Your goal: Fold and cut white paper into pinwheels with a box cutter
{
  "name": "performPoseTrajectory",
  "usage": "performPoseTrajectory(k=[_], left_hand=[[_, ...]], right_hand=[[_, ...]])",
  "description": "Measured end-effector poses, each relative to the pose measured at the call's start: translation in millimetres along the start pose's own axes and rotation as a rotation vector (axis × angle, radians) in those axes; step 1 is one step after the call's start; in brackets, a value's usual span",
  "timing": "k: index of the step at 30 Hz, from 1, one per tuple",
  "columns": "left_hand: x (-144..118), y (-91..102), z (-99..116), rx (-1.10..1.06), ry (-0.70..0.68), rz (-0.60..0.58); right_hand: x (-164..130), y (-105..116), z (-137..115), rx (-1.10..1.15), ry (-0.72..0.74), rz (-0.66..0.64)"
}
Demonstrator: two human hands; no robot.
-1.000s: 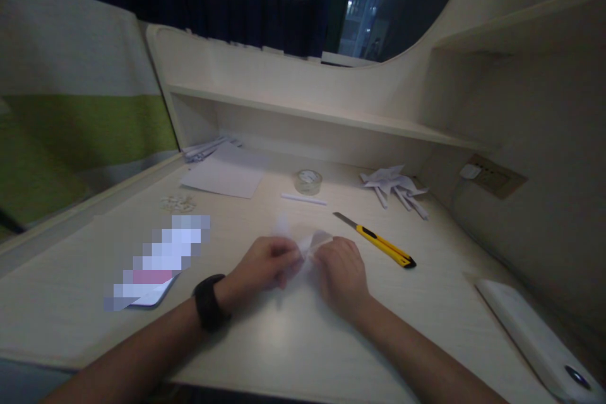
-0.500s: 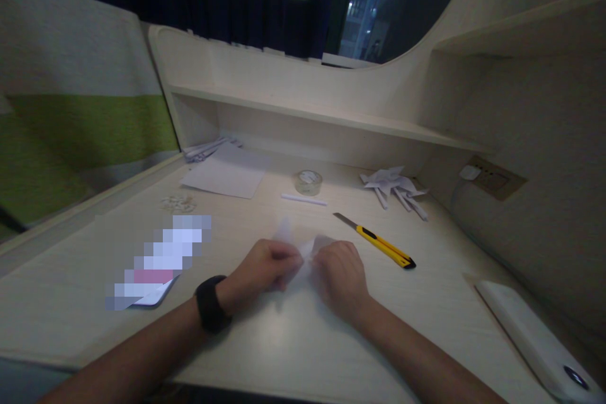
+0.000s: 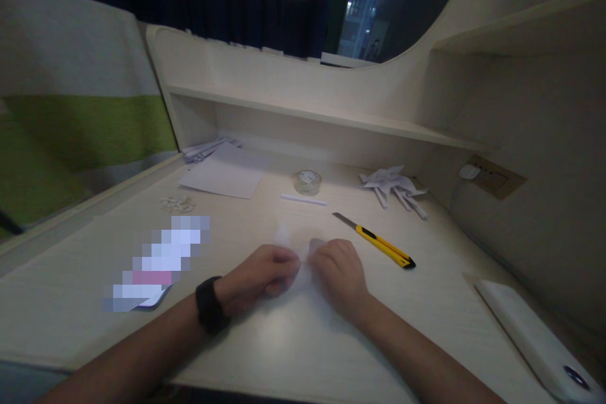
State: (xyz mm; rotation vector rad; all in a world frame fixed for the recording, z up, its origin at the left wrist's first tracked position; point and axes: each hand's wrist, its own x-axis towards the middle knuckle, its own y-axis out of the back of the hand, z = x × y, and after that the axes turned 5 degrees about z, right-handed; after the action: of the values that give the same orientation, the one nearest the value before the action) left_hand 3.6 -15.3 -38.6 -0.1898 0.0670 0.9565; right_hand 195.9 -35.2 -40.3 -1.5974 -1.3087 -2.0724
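Both the left hand [image 3: 262,274] and right hand [image 3: 338,271] pinch a small, white, creased, translucent-looking folded paper [image 3: 284,237], its tip poking toward 12 o'clock.

hands closed in: left hand [image 3: 262,273] and right hand [image 3: 337,271] now cover more of folded paper [image 3: 283,235] (flaps less visible).

No text, label, brand or number can be read anywhere. The flat item [image 3: 156,262] lying left of the yellow utility knife [image 3: 379,243] on the counter [image 3: 293,341] is blurred into blocks, and the knife, the tape roll [image 3: 307,182] behind it and the wall socket plate [image 3: 492,175] show no legible marking.
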Motion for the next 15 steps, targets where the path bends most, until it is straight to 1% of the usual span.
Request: performPoseTrajectory(k=[4, 7, 12, 15], left_hand=[[0, -0.7, -2, -0.137, 0.031, -0.016], [0, -2.1, -3, -0.213, 0.04, 0.003], [-3, -5.4, 1, -0.186, 0.097, 0.037], [-4, -8.3, 8, -0.17, 0.092, 0.052]], right_hand=[[-1, -1, 2, 0.041, -0.026, 0.028], [-2, -1, 2, 0.057, -0.068, 0.033], [-1, -2, -1, 0.081, -0.081, 0.046], [-1, -2, -2, 0.062, -0.064, 0.044]])
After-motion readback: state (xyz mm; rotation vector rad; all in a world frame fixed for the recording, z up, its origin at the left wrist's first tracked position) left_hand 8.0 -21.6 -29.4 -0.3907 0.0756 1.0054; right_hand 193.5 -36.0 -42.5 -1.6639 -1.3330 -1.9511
